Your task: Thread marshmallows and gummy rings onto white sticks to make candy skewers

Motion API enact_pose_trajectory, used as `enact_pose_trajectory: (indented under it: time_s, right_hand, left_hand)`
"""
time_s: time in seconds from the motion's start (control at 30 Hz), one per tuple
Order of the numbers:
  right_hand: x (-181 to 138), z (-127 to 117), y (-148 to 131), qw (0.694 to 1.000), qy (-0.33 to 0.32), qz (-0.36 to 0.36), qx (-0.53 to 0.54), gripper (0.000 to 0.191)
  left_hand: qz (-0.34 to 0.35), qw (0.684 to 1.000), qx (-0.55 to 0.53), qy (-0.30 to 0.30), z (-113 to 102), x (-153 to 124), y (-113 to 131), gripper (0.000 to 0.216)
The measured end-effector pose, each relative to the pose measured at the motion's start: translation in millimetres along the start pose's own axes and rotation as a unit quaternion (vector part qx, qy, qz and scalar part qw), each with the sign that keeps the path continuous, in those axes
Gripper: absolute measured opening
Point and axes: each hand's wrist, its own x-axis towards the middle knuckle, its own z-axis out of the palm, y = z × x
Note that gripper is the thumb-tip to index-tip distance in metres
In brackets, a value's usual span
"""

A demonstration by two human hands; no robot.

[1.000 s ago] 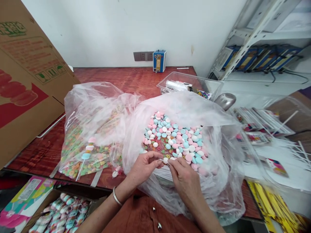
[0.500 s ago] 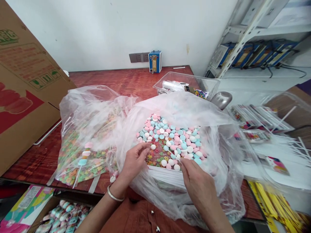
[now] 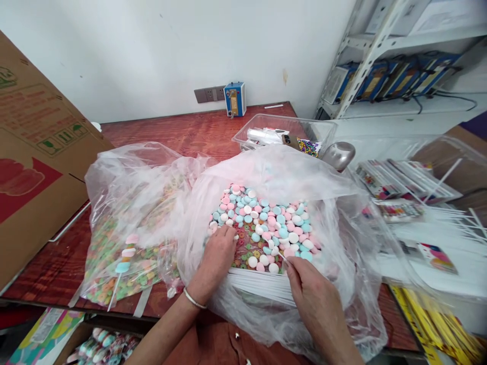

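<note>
A clear plastic bag [image 3: 342,218] lies open in front of me, full of pink, blue and white candy discs [image 3: 266,223] over coloured ring candies. My left hand [image 3: 217,256] reaches into the left edge of the pile, its fingertips down among the discs. My right hand [image 3: 312,299] pinches a thin white stick [image 3: 282,257] whose tip points at the candies. A bundle of white sticks [image 3: 262,286] lies in the bag's near edge between my hands.
A second bag of ring candies [image 3: 125,213] lies to the left with a finished candy skewer [image 3: 125,252] on it. A cardboard box [image 3: 34,162] stands far left. A clear tub [image 3: 285,134], metal scoop [image 3: 338,154] and packets [image 3: 403,180] sit to the right.
My hands, together on a stick with a white candy a second ago, have parted. The left hand moved left and forward into the candies; the right stayed near with a stick.
</note>
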Motion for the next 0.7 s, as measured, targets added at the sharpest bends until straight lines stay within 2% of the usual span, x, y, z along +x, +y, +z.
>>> enact_pose_trajectory:
  time_s: [0.07,0.13,0.2,0.27,0.37,0.47,0.53,0.7]
  right_hand:
    - [1,1,1,1.0,-0.005,0.006,0.004,0.043]
    - [2,1,0,1.0,-0.012,0.012,0.01,0.043]
    - [2,0,-2,1.0,-0.019,0.015,0.018,0.043]
    - [2,0,-3,0.999,-0.023,0.011,0.024,0.042]
    - [1,1,-2,0.999,-0.022,0.003,0.031,0.04]
    - [-1,1,1,0.999,-0.021,0.011,0.029,0.038]
    - [-2,2,3,0.999,-0.022,0.023,0.019,0.038]
    - [-1,7,5,0.998,-0.042,0.027,0.024,0.037]
  left_hand:
    - [-0.023,0.996,-0.084,0.015,-4,-2,-1,0.013]
    - [-0.051,0.978,-0.2,-0.008,-8,-2,-1,0.012]
    - [-0.07,0.946,-0.307,-0.081,-10,-2,2,0.013]
    - [-0.073,0.914,-0.365,-0.16,-10,-2,8,0.012]
    - [-0.079,0.896,-0.384,-0.208,-7,-4,17,0.009]
    - [-0.108,0.872,-0.437,-0.195,-4,-2,19,0.016]
    - [-0.125,0.864,-0.462,-0.156,-2,3,15,0.022]
    - [-0.113,0.936,-0.333,-0.018,1,28,4,0.014]
